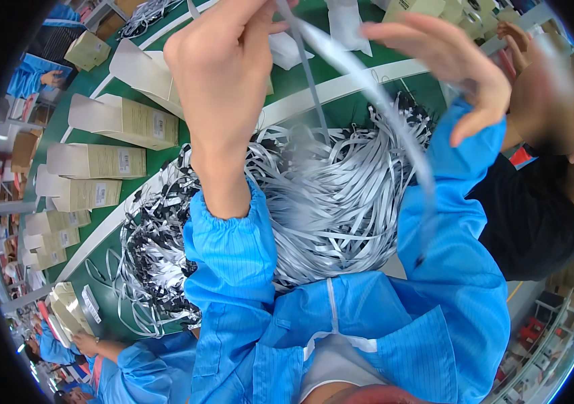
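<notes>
We see a long green tabletop (310, 77) with white lines on it, in a busy workshop. In the middle of the tabletop lies a big heap of grey straps (327, 202), mixed with black pieces at its left side. Flat cardboard boxes (109, 161) lie in a row on the left part of the tabletop, and some open white boxes (142, 71) are behind them.

Our left hand (223, 60) is raised above the heap, and its fingers are closed on one grey strap (374, 94). The strap runs from this hand to the right and then hangs down, blurred, in front of the right blue sleeve (458, 222). Our right hand (452, 57) is open, with the fingers spread, just beside the strap; we cannot tell if it touches it.

Another person in a black shirt (536, 215) stands at the right.
</notes>
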Demonstrator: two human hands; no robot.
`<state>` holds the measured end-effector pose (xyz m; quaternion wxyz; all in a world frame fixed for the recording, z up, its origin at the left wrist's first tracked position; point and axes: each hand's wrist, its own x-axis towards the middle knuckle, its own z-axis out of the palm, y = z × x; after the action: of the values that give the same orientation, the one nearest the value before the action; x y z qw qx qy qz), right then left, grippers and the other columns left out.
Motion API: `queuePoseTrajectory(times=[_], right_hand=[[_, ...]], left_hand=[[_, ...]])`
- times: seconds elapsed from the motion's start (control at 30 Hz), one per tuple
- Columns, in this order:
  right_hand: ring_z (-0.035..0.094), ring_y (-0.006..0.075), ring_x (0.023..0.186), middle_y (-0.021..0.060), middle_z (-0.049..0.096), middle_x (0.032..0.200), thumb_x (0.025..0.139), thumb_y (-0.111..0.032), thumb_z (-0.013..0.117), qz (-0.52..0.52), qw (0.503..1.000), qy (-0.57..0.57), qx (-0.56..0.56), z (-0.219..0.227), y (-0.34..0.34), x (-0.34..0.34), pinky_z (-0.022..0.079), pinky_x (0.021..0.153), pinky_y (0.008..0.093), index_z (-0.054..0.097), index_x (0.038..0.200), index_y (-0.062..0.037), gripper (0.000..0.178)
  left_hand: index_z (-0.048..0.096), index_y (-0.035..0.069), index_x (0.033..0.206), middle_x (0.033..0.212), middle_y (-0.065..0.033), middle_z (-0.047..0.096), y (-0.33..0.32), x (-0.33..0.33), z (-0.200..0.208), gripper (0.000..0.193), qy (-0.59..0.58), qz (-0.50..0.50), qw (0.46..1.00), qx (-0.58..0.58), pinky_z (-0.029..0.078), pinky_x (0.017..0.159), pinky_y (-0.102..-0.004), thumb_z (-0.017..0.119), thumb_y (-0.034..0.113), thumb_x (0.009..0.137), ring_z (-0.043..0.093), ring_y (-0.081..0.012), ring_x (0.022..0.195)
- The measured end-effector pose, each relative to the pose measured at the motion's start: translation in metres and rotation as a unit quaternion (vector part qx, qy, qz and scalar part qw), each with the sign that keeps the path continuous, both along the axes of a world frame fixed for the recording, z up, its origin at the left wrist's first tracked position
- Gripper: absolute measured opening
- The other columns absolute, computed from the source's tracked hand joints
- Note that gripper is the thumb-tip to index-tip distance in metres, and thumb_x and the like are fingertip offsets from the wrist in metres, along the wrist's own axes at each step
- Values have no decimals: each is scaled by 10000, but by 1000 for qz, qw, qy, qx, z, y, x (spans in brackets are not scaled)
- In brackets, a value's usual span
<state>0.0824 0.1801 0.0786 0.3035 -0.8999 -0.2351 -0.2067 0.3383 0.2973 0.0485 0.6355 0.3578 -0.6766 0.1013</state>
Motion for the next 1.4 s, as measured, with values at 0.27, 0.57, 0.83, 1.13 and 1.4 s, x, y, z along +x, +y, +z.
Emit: queuePoseTrajectory(times=[0.27, 0.57, 0.83, 1.13, 1.4], right_hand=[[658, 152, 954, 112, 660, 1099, 999, -386, 605, -33, 873, 330, 357, -24, 68, 82, 522, 824, 293, 511, 1404, -44, 538], [581, 59, 735, -5, 653, 828, 1015, -335, 599, -340, 912, 97, 209, 15, 44, -17, 445, 641, 201, 666, 1153, -34, 337], [508, 103, 643, -14, 513, 752, 1038, -195, 544, -404, 910, -88, -14, 23, 92, 11, 398, 605, 220, 609, 930, -4, 229], [558, 95, 865, 25, 604, 880, 988, -208, 635, -534, 809, -78, 234, 24, 80, -3, 431, 756, 242, 630, 1084, 9, 237], [553, 50, 766, 4, 658, 839, 1013, -252, 601, -410, 907, 34, 90, 5, 61, 1, 426, 680, 226, 660, 1149, -17, 278]], left_hand=[[562, 6, 1279, 971, -80, 712, 38, -21, 13, 313, -130, 167, 970, -122, 524, 806, -261, 486, 117, 996, 678, -198, 845], [607, -30, 1282, 1178, -206, 683, 81, 37, 39, 423, -29, 113, 992, -53, 519, 986, -401, 595, -109, 866, 653, -298, 1134], [232, 89, 1559, 1476, -226, 466, 39, -27, 9, 974, -53, -192, 980, 25, 307, 1182, -431, 827, 113, 788, 424, -285, 1406], [465, 22, 1380, 1085, -162, 646, -40, -35, -25, 547, -98, -481, 741, 458, 497, 743, -262, 582, 400, 1003, 659, -186, 881], [531, 39, 1289, 677, -22, 488, -36, -62, -35, 521, 515, -604, 573, 205, 367, 505, -237, 410, 491, 1059, 452, -126, 515]])
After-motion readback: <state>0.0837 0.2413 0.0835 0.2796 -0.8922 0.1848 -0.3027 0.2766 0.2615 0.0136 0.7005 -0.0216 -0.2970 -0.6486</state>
